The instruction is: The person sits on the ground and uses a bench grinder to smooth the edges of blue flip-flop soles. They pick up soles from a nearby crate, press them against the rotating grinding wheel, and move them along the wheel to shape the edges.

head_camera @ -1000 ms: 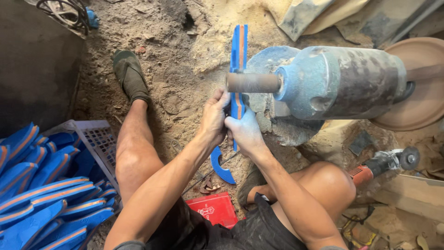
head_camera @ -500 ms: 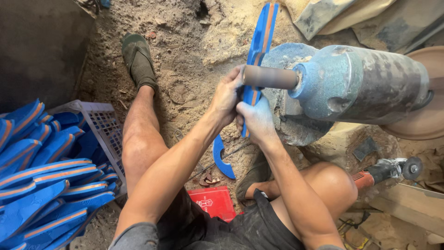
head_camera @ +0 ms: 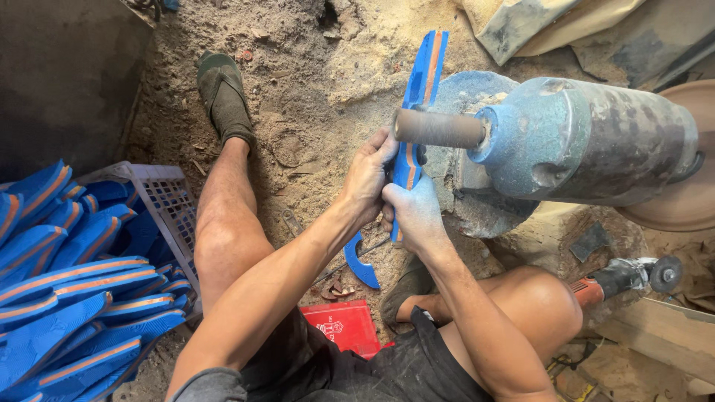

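Blue sole: held on edge against the sanding drum, long axis running away from the body.
Left hand: clamped on its near end.
Right hand: clamped just below, nearer the body.

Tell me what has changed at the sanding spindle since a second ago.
The blue sole piece has tilted, its top leaning right, where it stood upright before. Left hand and right hand still grip it together against the sanding spindle. The sole pile and red box lie unchanged.
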Available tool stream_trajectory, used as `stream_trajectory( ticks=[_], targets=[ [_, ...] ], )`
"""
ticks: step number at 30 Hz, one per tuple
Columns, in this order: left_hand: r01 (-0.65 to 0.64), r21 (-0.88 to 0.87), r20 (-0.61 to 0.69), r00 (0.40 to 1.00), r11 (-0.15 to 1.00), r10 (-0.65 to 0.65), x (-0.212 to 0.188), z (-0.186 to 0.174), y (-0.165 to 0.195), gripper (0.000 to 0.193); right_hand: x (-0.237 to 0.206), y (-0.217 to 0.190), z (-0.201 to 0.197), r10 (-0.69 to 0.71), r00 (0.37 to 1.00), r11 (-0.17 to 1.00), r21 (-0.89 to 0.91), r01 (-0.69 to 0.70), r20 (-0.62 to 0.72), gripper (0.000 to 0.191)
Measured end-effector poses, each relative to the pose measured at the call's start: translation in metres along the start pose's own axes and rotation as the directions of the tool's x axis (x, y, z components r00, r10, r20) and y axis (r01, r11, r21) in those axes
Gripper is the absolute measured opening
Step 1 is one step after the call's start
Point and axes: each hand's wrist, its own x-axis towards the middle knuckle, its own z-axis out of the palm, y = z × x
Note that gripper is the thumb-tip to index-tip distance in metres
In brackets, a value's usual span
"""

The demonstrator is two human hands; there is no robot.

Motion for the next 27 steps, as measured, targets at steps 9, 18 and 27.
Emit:
stream_trajectory(
  ticks=[9,18,27],
  targets=[
    [-0.102,0.149,-0.113,0.986,0.984,0.119,-0.001,-0.016,0.006,0.031,0.012,-0.009,-0.030,0.098,0.937,0.987,0.085,-0.134,0.336,0.021],
    [-0.089,0.111,0.030,0.996,0.990,0.086,0.008,-0.008,0.021,0.032,0.011,-0.026,-0.024,-0.022,0.960,0.997,-0.071,0.044,0.279,0.022],
    [-0.120,0.110,0.167,0.981,0.987,0.101,0.054,-0.013,0.035,0.029,0.033,-0.025,-0.006,-0.270,0.948,0.945,-0.144,0.294,0.167,0.026]
  ],
)
